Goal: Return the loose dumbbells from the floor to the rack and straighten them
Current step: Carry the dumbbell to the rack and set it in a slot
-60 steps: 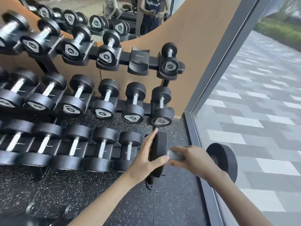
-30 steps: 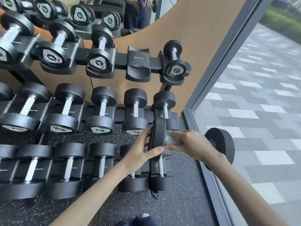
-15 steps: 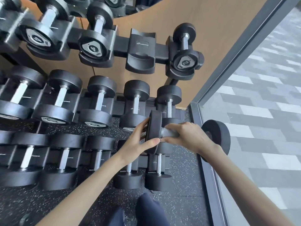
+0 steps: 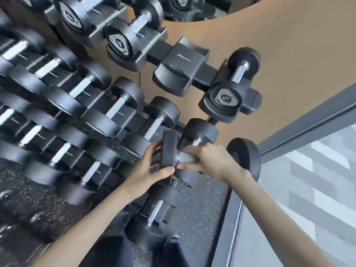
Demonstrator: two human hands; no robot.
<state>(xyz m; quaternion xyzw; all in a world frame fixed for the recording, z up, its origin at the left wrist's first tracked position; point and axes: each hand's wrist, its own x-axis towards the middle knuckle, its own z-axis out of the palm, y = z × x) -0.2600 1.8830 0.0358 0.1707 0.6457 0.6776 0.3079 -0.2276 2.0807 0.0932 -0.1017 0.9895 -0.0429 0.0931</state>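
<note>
The dumbbell (image 4: 184, 158) is held crosswise in the air in front of the right end of the rack (image 4: 203, 71), level with the middle row. Its right head sits close to the grey window frame (image 4: 308, 122), with little room on that side. An empty cradle (image 4: 181, 68) lies open above, beside the small dumbbell (image 4: 231, 89) at the top row's end.

Compared with half a second ago, both grips are unchanged, but the view has tilted, so the rows now slant and blur on the left.

The right hand (image 4: 211, 160) wraps the rough metal handle. The left hand (image 4: 152, 168) cups the round, matte black head, thumb under its rim. The floor (image 4: 204, 209) is speckled black rubber and the wall (image 4: 269, 35) is smooth tan.
</note>
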